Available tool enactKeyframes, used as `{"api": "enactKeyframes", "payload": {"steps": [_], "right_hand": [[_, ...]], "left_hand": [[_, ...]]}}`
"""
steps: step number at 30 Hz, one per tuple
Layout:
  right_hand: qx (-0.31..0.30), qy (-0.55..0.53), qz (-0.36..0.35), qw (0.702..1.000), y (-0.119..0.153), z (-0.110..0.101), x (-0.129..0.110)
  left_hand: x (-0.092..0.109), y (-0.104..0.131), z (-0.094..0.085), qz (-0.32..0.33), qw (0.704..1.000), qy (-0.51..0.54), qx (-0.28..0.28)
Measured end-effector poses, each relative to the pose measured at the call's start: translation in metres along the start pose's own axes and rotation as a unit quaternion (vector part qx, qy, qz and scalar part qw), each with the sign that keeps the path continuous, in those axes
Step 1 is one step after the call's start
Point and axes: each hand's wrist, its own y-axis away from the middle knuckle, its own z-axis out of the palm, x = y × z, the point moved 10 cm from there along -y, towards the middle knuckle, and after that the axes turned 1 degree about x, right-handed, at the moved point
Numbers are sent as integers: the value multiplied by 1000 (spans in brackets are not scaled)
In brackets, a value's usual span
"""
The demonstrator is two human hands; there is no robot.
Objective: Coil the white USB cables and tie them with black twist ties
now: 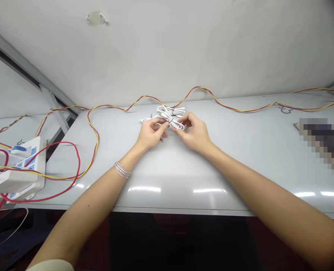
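Note:
A coiled white cable [164,113], bound at its middle with a thin black twist tie [170,121], is held between my two hands over the table. My left hand [152,132] is closed, its thumb and fingertips pinching near the tie. Thumb and fingers of my right hand [194,131] close on the right-hand loop of the same coil. Just behind lies another white cable bundle [179,111], also tied in black. More white cable [144,120] with a dark tie shows behind my left hand, partly covered.
Red and yellow twisted wires [198,87] run along the table's back by the wall. On the left sits a white power strip [40,165] with plugs and a looping red wire [79,162]. A blurred-out object [325,139] lies right. Small black ties [284,109] lie near the back.

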Motion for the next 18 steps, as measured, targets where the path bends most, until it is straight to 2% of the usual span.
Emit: {"api": "enactKeyframes", "payload": {"steps": [4,7,12,14,18], "right_hand": [[-35,-17,20,999,1,6,4],[-78,-68,38,994,2,16,6],[-127,-202,98,966,1,29,12],[-128,-221,105,961,-1,28,12],[-174,-225,112,952,0,32,10]], "left_hand": [[0,0,-1,2,1000,6,-3],[2,0,0,7,1000,8,-11],[3,3,7,8,999,-11,-52],[5,4,9,13,997,-19,-68],[11,6,15,39,993,-36,-101]]}}
